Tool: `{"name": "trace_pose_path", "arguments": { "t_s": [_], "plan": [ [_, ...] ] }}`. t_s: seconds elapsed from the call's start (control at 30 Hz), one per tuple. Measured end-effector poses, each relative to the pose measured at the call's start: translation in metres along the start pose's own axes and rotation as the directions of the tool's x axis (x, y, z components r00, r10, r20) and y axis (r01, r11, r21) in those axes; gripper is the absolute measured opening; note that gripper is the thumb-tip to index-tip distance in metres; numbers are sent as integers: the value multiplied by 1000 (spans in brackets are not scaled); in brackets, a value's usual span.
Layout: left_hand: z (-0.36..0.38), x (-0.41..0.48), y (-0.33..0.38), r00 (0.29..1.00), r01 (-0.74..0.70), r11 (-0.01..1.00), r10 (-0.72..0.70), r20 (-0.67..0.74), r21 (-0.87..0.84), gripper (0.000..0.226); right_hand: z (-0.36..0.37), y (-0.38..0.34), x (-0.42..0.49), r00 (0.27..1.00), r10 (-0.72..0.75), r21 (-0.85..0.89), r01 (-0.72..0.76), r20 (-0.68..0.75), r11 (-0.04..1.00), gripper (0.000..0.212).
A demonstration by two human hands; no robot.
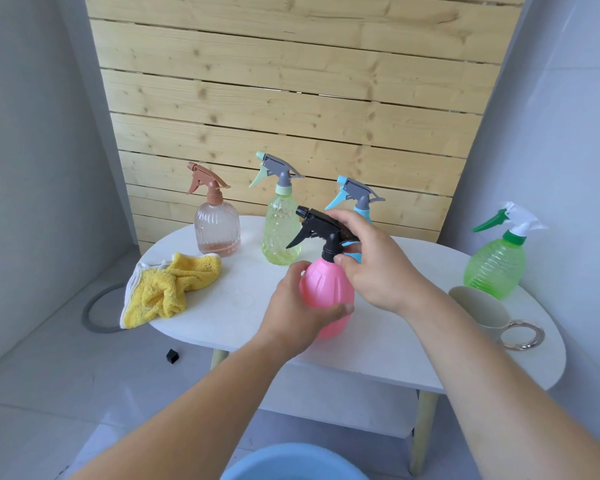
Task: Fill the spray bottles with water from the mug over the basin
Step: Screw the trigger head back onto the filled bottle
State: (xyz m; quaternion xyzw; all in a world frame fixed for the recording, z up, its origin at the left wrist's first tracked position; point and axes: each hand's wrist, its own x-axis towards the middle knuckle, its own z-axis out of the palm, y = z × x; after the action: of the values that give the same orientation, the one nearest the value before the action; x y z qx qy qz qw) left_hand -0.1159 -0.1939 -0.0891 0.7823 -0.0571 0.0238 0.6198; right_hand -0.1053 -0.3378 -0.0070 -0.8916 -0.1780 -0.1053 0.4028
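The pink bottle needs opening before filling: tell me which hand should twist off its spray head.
Right. The right hand pinches the black spray head at its collar, while the left hand grips the pink bottle round its body and can steady it.

White oval table [222,317] on pale wooden legs [421,431], with a white shelf [343,403] underneath. At the table's left end, a crumpled yellow cloth [167,289] with a white edge, hanging partly over the rim. Behind, upright against the wall, a panel [291,98] of horizontal light-wood slats. Down on the pale glossy floor [49,393], left of the table: a grey ring [84,317], partly hidden by the cloth, and nearer, a small black cube [172,356].
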Motion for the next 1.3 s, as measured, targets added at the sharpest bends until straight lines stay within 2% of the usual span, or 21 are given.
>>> {"name": "trace_pose_path", "arguments": {
  "t_s": [0.1, 0.33, 0.47, 0.53, 0.6, 0.7, 0.83, 0.97, 1.03, 1.1, 1.17, 1.23, 1.3],
  "plan": [
    [-3, 1, -2, 1000, 2, 1000, -2, 20, 7, 79, 2, 1, 0, 1000, 22, 43, -22, 8, 999, 54],
    [-8, 1, -4, 995, 1, 1000, -1, 98, -7, 67, -7, 4, 1, 995, 42, -42, -38, 90, 998, 44],
    [-6, 1, -8, 1000, 5, 999, -6, 29, 35, 78, -5, -1, 1, 995, 28, -77, -20, 99, 997, 43],
    [-2, 0, -9, 1000, 17, 997, -17, 2, 72, 94, -4, -3, 1, 995, 20, -88, -11, 101, 996, 41],
    [0, 1, -10, 999, 27, 999, -29, 40, 42, 106, -3, -2, 0, 995, 19, -73, -12, 103, 997, 39],
    [-5, 5, -6, 993, 27, 1000, -25, 112, -15, 110, -2, 1, -1, 995, 40, -43, -36, 91, 998, 40],
    [-6, 10, -7, 1000, 6, 994, -6, -1, 105, 114, -2, 5, 1, 996, 59, -30, -57, 68, 998, 42],
    [-2, 11, -7, 993, 35, 999, -35, 116, 5, 110, -2, 7, 1, 996, 60, 3, -60, 63, 998, 43],
    [-4, 13, -7, 996, 19, 999, -23, 84, 46, 109, -1, 9, 1, 997, 55, 23, -57, 61, 998, 37],
    [-2, 13, -8, 1000, 25, 990, -24, -7, 136, 115, -1, 11, 1, 998, 47, 49, -49, 49, 998, 32],
    [0, 10, -7, 1000, 16, 985, -19, 15, 170, 121, -1, 12, 2, 998, 44, 79, -48, 47, 996, 27],
    [-1, 11, -8, 993, 18, 995, -29, 119, 94, 116, -2, 15, 3, 997, 60, 108, -64, 44, 992, 27],
    [-6, 12, -9, 989, 2, 995, -16, 145, 97, 99, -2, 19, 4, 996, 78, 136, -82, 38, 987, 28]
  ]
}}
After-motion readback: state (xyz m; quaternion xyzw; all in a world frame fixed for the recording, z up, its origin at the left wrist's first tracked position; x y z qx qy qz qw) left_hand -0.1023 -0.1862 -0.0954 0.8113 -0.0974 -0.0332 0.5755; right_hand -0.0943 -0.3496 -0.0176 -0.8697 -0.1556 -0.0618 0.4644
